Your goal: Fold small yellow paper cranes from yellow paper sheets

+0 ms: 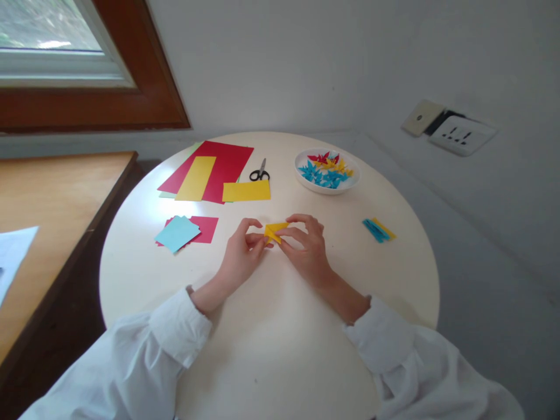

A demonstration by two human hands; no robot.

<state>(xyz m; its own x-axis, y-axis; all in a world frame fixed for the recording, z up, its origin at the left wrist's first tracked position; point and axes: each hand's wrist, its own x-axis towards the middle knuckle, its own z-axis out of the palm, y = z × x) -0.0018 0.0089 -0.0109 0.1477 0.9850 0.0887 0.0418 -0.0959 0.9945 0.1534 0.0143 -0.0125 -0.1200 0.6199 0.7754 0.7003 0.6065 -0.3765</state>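
Holding a small piece of folded yellow paper [273, 228] between both hands, you sit at a round white surface [271, 338], with the paper near its middle, straight in front of you. Your left hand [245, 248] has its grip pinched on the paper's left end, thumb and fingers together on it; your right hand [308, 245] has its grip clamped on the right part, thumb below and fingers curled over. White sleeves [181, 326] reach down to both wrists. To the left of your left hand lies a loose stack of pale blue squares [177, 234], with a pinkish-red piece [208, 230] showing from under it. Beyond that, a large red sheet [231, 160] lies over pale green paper, with a yellow strip [195, 178] across it. A second yellow strip [247, 191] lies with its left end over the red sheet's near corner, and just behind it are black-handled scissors [261, 171], blades pointing away from you. Far right, a white bowl [324, 190] holds pointed paper shapes [331, 178] in blue, yellow and red. Nearer, right of your right hand, narrow blue strips [375, 231] lie against a yellow piece [387, 228]. At far left, a wooden surface [74, 192] carries a white sheet [15, 256].
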